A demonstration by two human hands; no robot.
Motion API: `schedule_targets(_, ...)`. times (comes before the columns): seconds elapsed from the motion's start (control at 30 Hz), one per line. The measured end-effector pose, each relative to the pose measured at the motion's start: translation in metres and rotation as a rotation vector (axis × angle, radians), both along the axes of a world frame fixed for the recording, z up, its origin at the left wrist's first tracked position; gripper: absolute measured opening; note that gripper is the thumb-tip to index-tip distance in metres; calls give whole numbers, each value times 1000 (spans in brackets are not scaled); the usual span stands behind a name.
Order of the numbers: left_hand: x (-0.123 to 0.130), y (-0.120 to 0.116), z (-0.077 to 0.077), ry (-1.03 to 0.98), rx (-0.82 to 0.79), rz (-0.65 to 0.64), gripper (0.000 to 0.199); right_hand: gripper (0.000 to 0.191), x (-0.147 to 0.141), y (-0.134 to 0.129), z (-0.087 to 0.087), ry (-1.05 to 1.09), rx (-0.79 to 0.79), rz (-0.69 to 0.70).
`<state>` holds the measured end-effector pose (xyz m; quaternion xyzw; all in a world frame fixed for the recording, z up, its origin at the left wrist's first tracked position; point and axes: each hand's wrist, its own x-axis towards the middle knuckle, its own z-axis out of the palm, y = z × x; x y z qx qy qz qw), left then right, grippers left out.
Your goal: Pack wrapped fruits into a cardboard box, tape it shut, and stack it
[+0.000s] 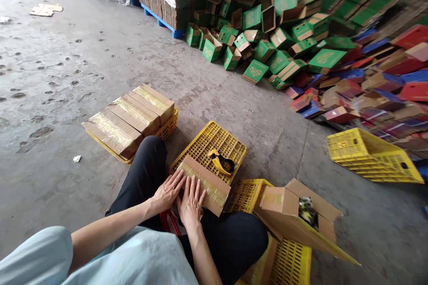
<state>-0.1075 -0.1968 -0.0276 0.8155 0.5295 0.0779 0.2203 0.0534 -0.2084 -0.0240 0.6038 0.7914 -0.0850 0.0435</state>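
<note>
A narrow brown cardboard box [216, 188] with a strip of clear yellowish tape along its top lies on an upturned yellow plastic crate [219, 132]. My left hand [167, 192] rests flat at the box's left end, fingers stretched out. Beside it, my right hand [192, 202] lies with fingers spread on the near part of the box top. Neither hand grips anything. Just beyond the box, a yellow and black tape dispenser [222, 163] sits on the crate.
To the left, taped boxes [133, 113] fill another yellow crate [168, 125]. An open carton [282, 202] with small dark and yellow packets leans at the right. Green cartons [256, 70] and red and blue ones are heaped behind. A yellow crate [371, 156] lies tipped far right.
</note>
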Motion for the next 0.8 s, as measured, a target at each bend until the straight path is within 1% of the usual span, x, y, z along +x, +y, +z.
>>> schedule_targets(0.07, 1, 0, 0, 18, -3, -4, 81, 75, -1, 0, 0, 0, -2, 1)
schedule_targets(0.17, 1, 1, 0, 11, -2, -2, 76, 72, 0, 3, 7, 1, -29, -3)
schedule_targets(0.23, -2, 2, 0, -21, 3, -5, 80, 67, 0, 9, 14, 10, -62, 0)
schedule_targets(0.33, -5, 3, -1, -58, 18, 12, 90, 63, -1, 20, 25, 26, -92, 12)
schedule_targets(0.43, -3, 5, -2, -52, 32, 40, 88, 60, -3, 29, 31, 30, -82, 34)
schedule_targets(0.6, 2, 12, 3, -55, 62, 41, 80, 56, -7, 44, 33, 67, -24, 53)
schedule_targets(0.7, 0, 15, 5, -140, 97, 50, 77, 59, -12, 55, 33, 120, 24, 101)
schedule_targets(0.8, -2, 16, 5, -230, 121, 87, 77, 59, -16, 65, 34, 167, 38, 139)
